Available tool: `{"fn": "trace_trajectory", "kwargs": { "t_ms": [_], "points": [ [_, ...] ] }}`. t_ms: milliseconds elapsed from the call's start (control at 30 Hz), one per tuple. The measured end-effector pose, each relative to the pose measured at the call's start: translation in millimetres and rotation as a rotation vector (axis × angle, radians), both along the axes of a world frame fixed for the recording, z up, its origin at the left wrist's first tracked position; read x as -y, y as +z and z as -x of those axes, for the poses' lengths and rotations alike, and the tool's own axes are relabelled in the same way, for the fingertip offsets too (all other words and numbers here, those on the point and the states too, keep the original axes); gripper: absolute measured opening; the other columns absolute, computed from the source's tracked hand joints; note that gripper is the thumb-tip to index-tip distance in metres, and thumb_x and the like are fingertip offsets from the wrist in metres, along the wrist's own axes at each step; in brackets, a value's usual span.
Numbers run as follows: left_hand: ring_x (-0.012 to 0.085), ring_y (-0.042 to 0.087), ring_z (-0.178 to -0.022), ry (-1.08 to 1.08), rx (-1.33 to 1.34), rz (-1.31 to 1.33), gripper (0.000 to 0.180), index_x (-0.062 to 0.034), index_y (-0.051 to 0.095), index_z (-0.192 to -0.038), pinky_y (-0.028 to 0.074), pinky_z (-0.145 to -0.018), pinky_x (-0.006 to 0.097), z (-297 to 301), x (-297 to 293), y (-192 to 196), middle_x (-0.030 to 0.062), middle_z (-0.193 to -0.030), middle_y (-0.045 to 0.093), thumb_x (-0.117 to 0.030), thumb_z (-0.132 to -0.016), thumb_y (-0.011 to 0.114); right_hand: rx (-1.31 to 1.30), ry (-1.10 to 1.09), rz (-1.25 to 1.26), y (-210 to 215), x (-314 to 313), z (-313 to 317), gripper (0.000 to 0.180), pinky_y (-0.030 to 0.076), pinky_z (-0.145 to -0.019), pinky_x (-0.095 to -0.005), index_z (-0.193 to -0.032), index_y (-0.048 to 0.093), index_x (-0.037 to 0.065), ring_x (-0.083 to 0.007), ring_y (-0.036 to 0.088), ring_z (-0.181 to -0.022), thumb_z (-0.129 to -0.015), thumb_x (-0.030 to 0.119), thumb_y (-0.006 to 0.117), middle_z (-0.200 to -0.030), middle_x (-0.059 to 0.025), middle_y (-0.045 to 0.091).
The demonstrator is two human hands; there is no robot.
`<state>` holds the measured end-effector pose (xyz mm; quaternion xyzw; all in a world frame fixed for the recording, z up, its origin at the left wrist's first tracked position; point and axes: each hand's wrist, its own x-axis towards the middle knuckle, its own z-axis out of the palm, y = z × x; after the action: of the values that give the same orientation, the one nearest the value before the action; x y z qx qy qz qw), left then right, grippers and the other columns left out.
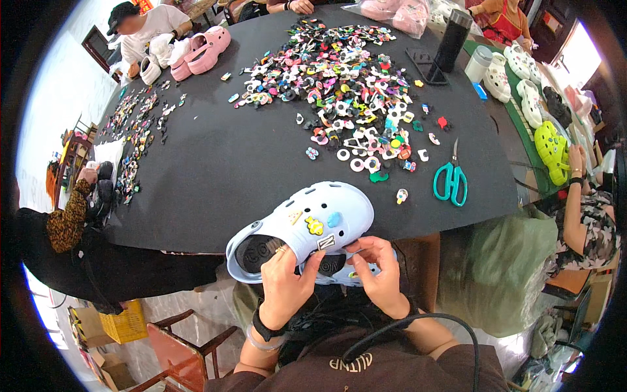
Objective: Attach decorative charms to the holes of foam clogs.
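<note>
A light blue clog (353,204) rests tilted at the table's near edge, its toe to the upper right. On its upper sit a yellow fish charm (314,226), a letter charm (326,242) and a round blue charm (334,219). My left hand (287,284) grips the clog by its opening, fingers reaching inside and thumb outside. At the clog's near side, by the letter charm, my right hand (380,273) is closed with thumb and fingertips at the edge; its other fingers are partly hidden. Beneath lies a second light blue clog (353,279), mostly covered.
Loose shoe charms (339,85) form a big heap across the dark table (215,176). Teal-handled scissors (450,184) lie to the right. A black bottle (452,40) stands at the far right. Pink clogs (202,52) sit far left, a lime clog (552,151) right; other people sit around.
</note>
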<state>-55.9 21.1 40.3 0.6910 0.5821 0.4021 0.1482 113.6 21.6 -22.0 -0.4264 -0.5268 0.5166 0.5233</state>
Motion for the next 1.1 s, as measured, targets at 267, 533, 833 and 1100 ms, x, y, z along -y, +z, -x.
{"fn": "trace_trajectory", "kwargs": {
  "t_ms": [267,533,833,1100],
  "points": [
    [0.0356,0.064,-0.083,0.072,-0.042,-0.062,0.022,0.0024,0.065,-0.094,0.050,-0.071,0.038,-2.7,-2.2,-0.8,0.0188,-0.094,0.065,-0.006,-0.075,0.072,0.026,-0.080,0.110,3.4,-5.0,-21.6,0.020,0.049,-0.067,-0.0246,-0.108,0.052,0.000,-0.0128,0.063,-0.077,-0.089,0.002,0.055,-0.100,-0.0088,0.063],
    [0.0318,0.065,-0.078,0.013,0.038,0.194,0.029,0.0022,0.065,-0.092,0.050,-0.068,0.035,7.0,-8.2,15.9,0.0176,-0.084,0.066,-0.013,-0.070,0.077,-0.001,-0.097,0.108,-0.2,0.3,-31.0,0.015,0.049,-0.067,-0.0241,-0.103,0.055,0.000,-0.0111,0.063,-0.075,-0.088,0.002,0.055,-0.097,-0.0076,0.064],
    [0.0340,0.063,-0.088,-0.174,0.025,0.379,0.043,0.0027,0.060,-0.104,0.049,-0.076,0.035,29.2,-1.9,26.4,0.0189,-0.095,0.065,-0.014,-0.069,0.079,0.060,0.026,0.138,0.0,5.4,-19.3,0.018,0.049,-0.065,-0.0235,-0.106,0.056,0.001,-0.0118,0.064,-0.074,-0.089,0.005,0.057,-0.095,-0.0077,0.066],
    [0.0363,0.060,-0.092,-0.081,-0.129,0.237,0.045,0.0015,0.059,-0.103,0.047,-0.078,0.039,21.4,7.1,19.0,0.0177,-0.097,0.063,-0.018,-0.067,0.079,0.124,0.079,0.150,-11.4,8.9,-12.8,0.017,0.050,-0.062,-0.0249,-0.105,0.058,0.001,-0.0129,0.064,-0.073,-0.089,0.006,0.056,-0.091,-0.0087,0.067]
  ]
}}
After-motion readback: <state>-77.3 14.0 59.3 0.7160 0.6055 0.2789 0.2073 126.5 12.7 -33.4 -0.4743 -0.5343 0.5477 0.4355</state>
